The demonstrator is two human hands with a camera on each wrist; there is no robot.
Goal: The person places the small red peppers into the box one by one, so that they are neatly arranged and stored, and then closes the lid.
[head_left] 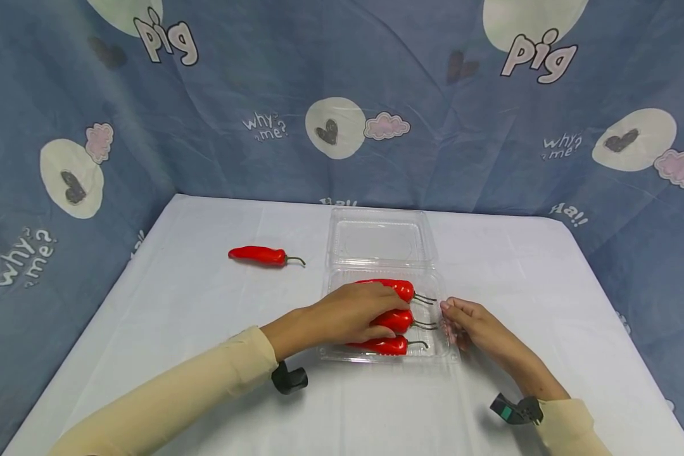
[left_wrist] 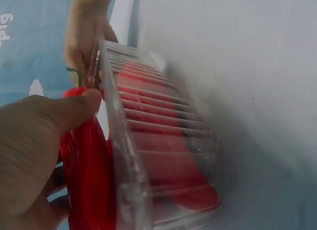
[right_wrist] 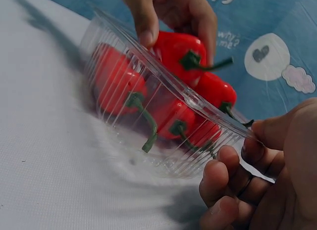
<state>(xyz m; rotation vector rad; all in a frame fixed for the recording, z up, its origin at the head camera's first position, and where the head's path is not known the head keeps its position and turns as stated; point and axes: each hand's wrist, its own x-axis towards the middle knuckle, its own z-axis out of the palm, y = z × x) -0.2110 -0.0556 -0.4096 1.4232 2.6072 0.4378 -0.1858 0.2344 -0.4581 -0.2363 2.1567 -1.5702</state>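
Blue printed cloth spans the upper frame and drops down both sides. A white table fills the lower frame. At centre lies an open clear container; the right hand pinches its right rim. The left hand grasps a red pepper there, between two other peppers; a loose pepper lies left of centre.
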